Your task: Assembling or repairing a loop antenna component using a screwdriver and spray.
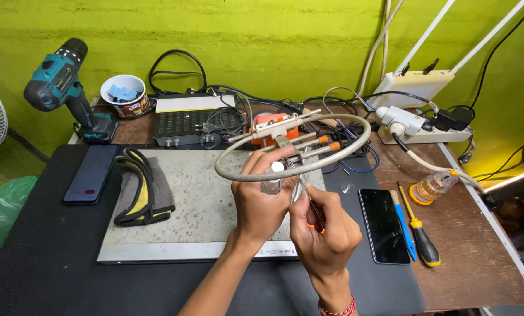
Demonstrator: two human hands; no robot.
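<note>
Steel tweezers point(305, 196) are pinched by the right hand point(323, 231), long axis toward 11 o'clock; the small clear part point(274, 175) is clamped in left hand point(262, 199) fingers point(275, 157), just beside.

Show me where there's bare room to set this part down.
Free: the grey slab between the cloth and the left hand; the black mat below the left phone; the wood right of the screwdrivers. Crowded: the back edge, with cables, power strip, drill and cup.
</note>
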